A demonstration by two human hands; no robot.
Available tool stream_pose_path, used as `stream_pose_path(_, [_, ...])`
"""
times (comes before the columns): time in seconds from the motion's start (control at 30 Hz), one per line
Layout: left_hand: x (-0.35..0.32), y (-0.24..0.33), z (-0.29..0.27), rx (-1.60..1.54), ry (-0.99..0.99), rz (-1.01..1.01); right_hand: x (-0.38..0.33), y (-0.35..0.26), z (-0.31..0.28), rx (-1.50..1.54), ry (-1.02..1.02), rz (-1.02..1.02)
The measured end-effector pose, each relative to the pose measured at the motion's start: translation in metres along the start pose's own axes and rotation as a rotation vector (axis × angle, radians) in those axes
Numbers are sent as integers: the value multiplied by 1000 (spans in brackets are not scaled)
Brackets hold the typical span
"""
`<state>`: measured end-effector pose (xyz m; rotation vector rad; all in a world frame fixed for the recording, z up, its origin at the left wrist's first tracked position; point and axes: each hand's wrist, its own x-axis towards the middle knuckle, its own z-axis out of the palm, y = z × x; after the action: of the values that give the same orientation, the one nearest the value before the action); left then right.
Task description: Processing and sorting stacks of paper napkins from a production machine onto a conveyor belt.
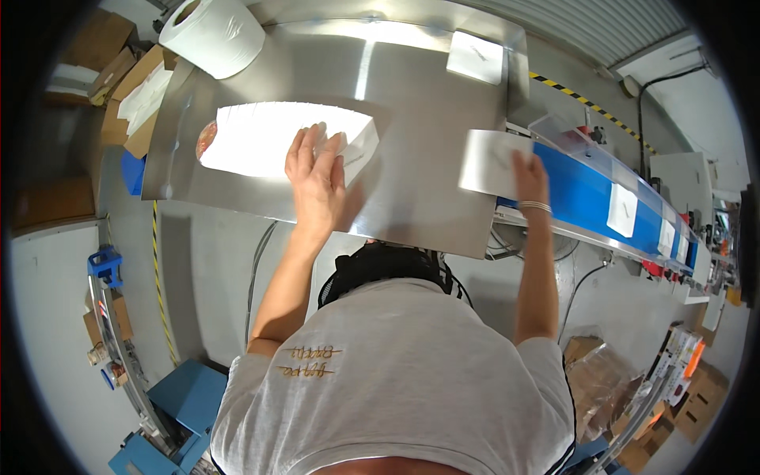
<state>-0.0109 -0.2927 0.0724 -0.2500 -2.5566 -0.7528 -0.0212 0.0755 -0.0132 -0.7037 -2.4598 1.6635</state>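
A long row of white square packets (261, 134), leaning close together, lies on the steel table. At the row's right end, my left hand (315, 170) rests on top with its fingers spread. My right hand (532, 178), slightly blurred, grips the right edge of a single flat white packet (489, 162). That packet is over the table's right edge, beside the start of the blue conveyor belt (562, 178). Whether it is a folded sheet or a filled pouch I cannot tell. A reddish round patterned piece (207, 141) shows at the row's left end.
Another white packet (475, 57) lies at the table's (419, 103) far right corner. A large white roll (214, 36) stands at the far left. Several packets, one nearest (622, 210), lie spaced along the belt beside a clear guard (586, 154). Cardboard boxes (146, 103) stand left.
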Motion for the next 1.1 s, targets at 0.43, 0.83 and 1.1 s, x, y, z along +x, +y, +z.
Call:
stream_pose_path(0.43, [1,0,-1,-54,-80,86,-19,-103,94,-219,-590,-641])
stream_pose_path(0.83, [2,-19,-7,-10,5,13,-18,-47,66,80,-321,-36])
stream_pose_path(1.1, [3,-13,-5,1,10,6,16,9,-37,-856,551,-311])
